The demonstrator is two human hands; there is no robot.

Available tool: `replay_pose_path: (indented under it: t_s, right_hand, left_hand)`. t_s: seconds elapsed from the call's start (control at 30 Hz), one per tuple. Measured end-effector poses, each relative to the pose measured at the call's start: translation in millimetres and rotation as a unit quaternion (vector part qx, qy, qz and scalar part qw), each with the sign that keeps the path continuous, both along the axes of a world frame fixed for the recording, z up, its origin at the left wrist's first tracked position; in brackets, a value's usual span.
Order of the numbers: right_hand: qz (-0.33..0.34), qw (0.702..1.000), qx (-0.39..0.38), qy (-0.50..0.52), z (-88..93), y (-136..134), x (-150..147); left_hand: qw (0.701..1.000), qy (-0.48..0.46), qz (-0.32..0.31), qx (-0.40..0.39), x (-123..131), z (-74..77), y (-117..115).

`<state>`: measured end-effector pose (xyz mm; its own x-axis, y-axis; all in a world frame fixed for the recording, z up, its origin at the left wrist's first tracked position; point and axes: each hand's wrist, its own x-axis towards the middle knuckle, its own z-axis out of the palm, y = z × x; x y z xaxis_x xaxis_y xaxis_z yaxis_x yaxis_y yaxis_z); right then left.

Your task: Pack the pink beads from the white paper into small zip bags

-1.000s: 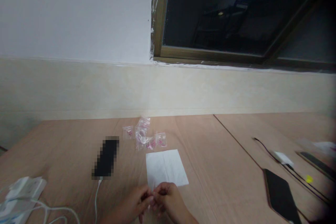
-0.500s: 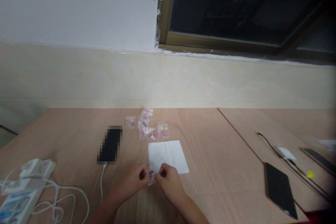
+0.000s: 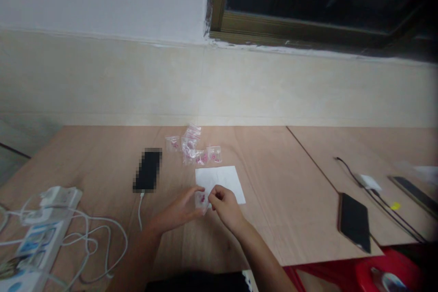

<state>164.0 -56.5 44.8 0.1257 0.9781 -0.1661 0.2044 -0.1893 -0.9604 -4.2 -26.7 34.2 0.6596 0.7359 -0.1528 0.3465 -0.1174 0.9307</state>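
Observation:
A small clear zip bag (image 3: 201, 200) with dark pink bits inside is between my two hands, just off the near left edge of a white sheet of paper (image 3: 219, 175). My right hand (image 3: 224, 203) pinches the bag's right edge between thumb and forefinger, its other fingers curled. On the other side, my left hand (image 3: 183, 210) has thumb and fingers spread around the bag's left end. Whether its fingertips touch the bag is hard to make out. Beyond the paper lie several similar bags with pink bits (image 3: 201, 157), partly overlapping.
A black pixelated phone (image 3: 148, 171) with a white cable lies left of the paper. Farther left is a power strip (image 3: 51, 232) with tangled white cords. A dark phone (image 3: 354, 221), black cables and another device (image 3: 415, 196) lie right. A red stool (image 3: 390, 269) stands below the table edge.
My left hand has gone from a closed pinch at the bag's left edge to spread fingers. My right hand still pinches the bag. The view has tilted down a little.

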Motion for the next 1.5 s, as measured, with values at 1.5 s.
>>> replay_pose_path:
  t_s: [1.5]
  right_hand:
    - [-0.052,0.961,-0.131,0.24,-101.1,25,19]
  left_hand:
    - [0.975,-0.103,0.136,-0.139,-3,-57.6,41]
